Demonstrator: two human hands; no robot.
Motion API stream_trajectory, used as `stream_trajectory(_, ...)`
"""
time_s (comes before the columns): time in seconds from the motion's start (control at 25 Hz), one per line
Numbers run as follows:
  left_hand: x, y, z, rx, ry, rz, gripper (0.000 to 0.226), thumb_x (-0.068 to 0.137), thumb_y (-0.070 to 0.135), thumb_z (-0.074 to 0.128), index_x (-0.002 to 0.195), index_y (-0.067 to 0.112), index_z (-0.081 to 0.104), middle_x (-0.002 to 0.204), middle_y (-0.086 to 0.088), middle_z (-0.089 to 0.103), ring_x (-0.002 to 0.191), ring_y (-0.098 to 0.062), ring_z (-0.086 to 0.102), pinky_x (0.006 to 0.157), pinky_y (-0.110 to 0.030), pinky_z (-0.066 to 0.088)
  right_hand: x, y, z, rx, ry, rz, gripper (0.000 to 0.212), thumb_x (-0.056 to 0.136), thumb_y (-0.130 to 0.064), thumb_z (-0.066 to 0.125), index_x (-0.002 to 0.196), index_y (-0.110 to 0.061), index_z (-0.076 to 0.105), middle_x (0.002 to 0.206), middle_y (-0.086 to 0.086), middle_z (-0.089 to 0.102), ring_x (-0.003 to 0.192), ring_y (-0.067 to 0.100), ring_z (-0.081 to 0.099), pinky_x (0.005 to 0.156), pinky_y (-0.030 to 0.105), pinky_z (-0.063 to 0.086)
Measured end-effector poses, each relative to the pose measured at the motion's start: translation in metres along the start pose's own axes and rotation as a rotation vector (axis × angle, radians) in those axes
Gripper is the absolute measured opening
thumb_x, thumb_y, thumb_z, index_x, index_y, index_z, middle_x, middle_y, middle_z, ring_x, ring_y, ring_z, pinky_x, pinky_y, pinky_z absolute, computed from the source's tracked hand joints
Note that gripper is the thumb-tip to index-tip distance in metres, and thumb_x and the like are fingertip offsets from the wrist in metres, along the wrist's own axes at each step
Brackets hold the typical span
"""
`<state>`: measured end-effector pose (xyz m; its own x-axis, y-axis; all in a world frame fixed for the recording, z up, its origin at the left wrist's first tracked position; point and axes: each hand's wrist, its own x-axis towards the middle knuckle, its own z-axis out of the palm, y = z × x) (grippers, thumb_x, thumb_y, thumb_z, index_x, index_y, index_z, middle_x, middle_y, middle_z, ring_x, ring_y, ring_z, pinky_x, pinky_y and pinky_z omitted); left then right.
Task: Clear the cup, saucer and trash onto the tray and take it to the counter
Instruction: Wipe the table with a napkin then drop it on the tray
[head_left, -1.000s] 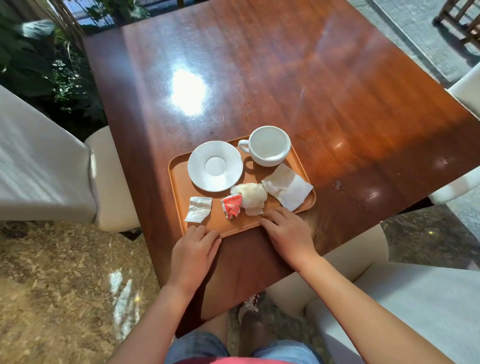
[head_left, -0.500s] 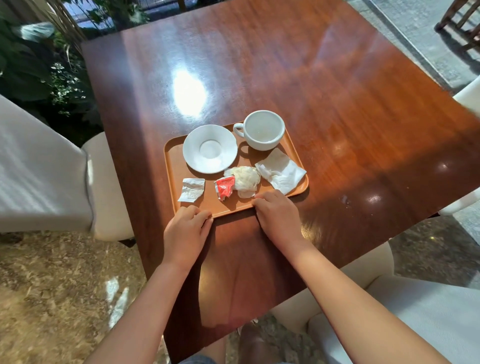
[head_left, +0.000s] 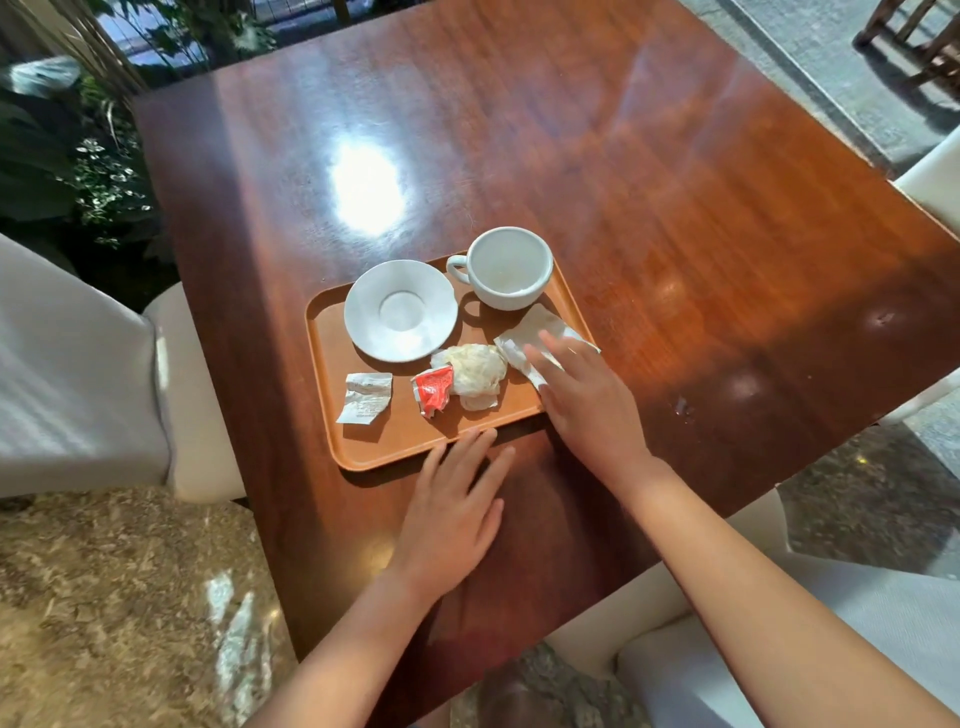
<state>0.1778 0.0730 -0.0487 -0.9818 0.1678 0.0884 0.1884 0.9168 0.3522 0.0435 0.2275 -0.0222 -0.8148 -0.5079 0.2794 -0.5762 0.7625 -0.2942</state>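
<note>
An orange tray (head_left: 332, 415) lies near the front of the wooden table (head_left: 649, 182). On it stand a white saucer (head_left: 400, 310) and an empty white cup (head_left: 510, 267). A crumpled white wad (head_left: 475, 370), a red packet (head_left: 432, 388), a torn white wrapper (head_left: 364, 397) and a flat napkin (head_left: 540, 327) also lie on the tray. My left hand (head_left: 452, 512) rests flat on the table, fingertips touching the tray's near edge. My right hand (head_left: 587, 395) lies over the tray's near right corner, its spread fingers on the napkin. Neither hand holds anything.
White upholstered chairs stand at the left (head_left: 78, 374), at the front right (head_left: 779, 649) and at the far right edge (head_left: 935, 176). Plants (head_left: 78, 156) fill the back left. A small spot (head_left: 683, 408) marks the table right of my right hand.
Both hands have left the tray's near rim. The left hand has shifted right along the near edge; the right hand has moved to the right corner, onto the napkin.
</note>
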Motion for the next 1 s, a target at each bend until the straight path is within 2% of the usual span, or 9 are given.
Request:
stream_trajectory(0.16, 0.008, 0.011, 0.016, 0.088, -0.155, 0.022, 0.052, 0.091, 0.036, 0.038, 0.142, 0.026, 0.034, 0.151, -0.005, 0.034, 0.141, -0.019, 0.020, 0.112, -0.045, 0.017, 0.021, 0.014, 0.011, -0.130, -0.287, 0.049, 0.040, 0.085, -0.011, 0.063, 0.124, -0.015, 0.054, 0.133, 0.012, 0.056, 0.129, 0.031, 0.046, 0.093, 0.045, 0.051)
stream_trajectory(0.28, 0.011, 0.012, 0.015, 0.126, -0.209, -0.020, 0.056, 0.090, 0.044, 0.038, 0.143, 0.030, 0.029, 0.153, -0.001, 0.030, 0.141, -0.018, 0.020, 0.110, -0.047, 0.012, 0.021, 0.016, 0.016, -0.128, -0.332, 0.064, 0.036, 0.088, -0.013, 0.059, 0.124, -0.016, 0.056, 0.133, 0.011, 0.057, 0.129, 0.031, 0.046, 0.096, 0.043, 0.048)
stream_trajectory(0.48, 0.011, 0.014, 0.012, 0.121, -0.230, -0.039, 0.056, 0.090, 0.045, 0.036, 0.143, 0.032, 0.028, 0.153, 0.000, 0.030, 0.141, -0.019, 0.021, 0.110, -0.048, 0.012, 0.022, 0.011, 0.017, -0.062, -0.255, 0.115, 0.026, 0.087, -0.005, 0.058, 0.112, -0.010, 0.065, 0.117, 0.008, 0.067, 0.121, 0.028, 0.054, 0.084, 0.039, 0.055)
stream_trajectory(0.56, 0.011, 0.013, 0.011, 0.111, -0.233, -0.037, 0.056, 0.090, 0.045, 0.036, 0.143, 0.032, 0.027, 0.153, 0.000, 0.030, 0.141, -0.019, 0.021, 0.111, -0.047, 0.013, 0.017, 0.009, 0.009, 0.065, -0.148, 0.161, 0.028, 0.085, -0.002, 0.060, 0.113, -0.008, 0.065, 0.114, 0.011, 0.069, 0.114, 0.028, 0.060, 0.086, 0.037, 0.054)
stream_trajectory(0.64, 0.012, 0.012, 0.012, 0.106, -0.234, -0.030, 0.057, 0.089, 0.044, 0.037, 0.144, 0.032, 0.027, 0.154, 0.000, 0.028, 0.142, -0.018, 0.018, 0.111, -0.046, 0.015, 0.004, 0.012, -0.004, 0.192, 0.036, 0.201, 0.028, 0.084, -0.003, 0.061, 0.110, -0.006, 0.066, 0.113, 0.012, 0.070, 0.109, 0.027, 0.063, 0.091, 0.034, 0.050)
stream_trajectory(0.72, 0.012, 0.011, 0.013, 0.103, -0.242, -0.024, 0.057, 0.089, 0.044, 0.037, 0.144, 0.031, 0.027, 0.154, 0.000, 0.027, 0.142, -0.017, 0.017, 0.111, -0.046, 0.017, -0.017, 0.032, -0.019, 0.226, 0.138, 0.269, 0.029, 0.086, -0.013, 0.054, 0.110, -0.005, 0.067, 0.115, 0.013, 0.069, 0.112, 0.027, 0.061, 0.098, 0.032, 0.043)
stream_trajectory(0.8, 0.012, 0.011, 0.013, 0.106, -0.246, -0.028, 0.058, 0.089, 0.045, 0.036, 0.144, 0.031, 0.026, 0.154, 0.000, 0.027, 0.142, -0.017, 0.017, 0.111, -0.047, 0.020, -0.041, 0.070, -0.037, 0.204, 0.178, 0.396, 0.038, 0.085, -0.022, 0.046, 0.109, -0.003, 0.068, 0.117, 0.016, 0.068, 0.114, 0.030, 0.060, 0.101, 0.030, 0.038)
stream_trajectory(0.88, 0.011, 0.012, 0.014, 0.115, -0.250, -0.031, 0.057, 0.090, 0.046, 0.033, 0.145, 0.031, 0.026, 0.154, 0.000, 0.027, 0.142, -0.018, 0.017, 0.112, -0.048, 0.021, -0.067, 0.118, -0.056, 0.118, 0.211, 0.527, 0.037, 0.084, -0.021, 0.047, 0.105, -0.002, 0.069, 0.113, 0.019, 0.069, 0.110, 0.034, 0.061, 0.099, 0.030, 0.038)
stream_trajectory(1.0, 0.011, 0.011, 0.015, 0.123, -0.243, -0.030, 0.056, 0.092, 0.048, 0.027, 0.145, 0.031, 0.025, 0.154, 0.000, 0.026, 0.143, -0.017, 0.016, 0.112, -0.048, 0.020, -0.103, 0.157, -0.068, -0.123, 0.105, 0.551, 0.036, 0.085, -0.023, 0.044, 0.100, -0.003, 0.071, 0.107, 0.022, 0.069, 0.102, 0.044, 0.059, 0.086, 0.045, 0.047)
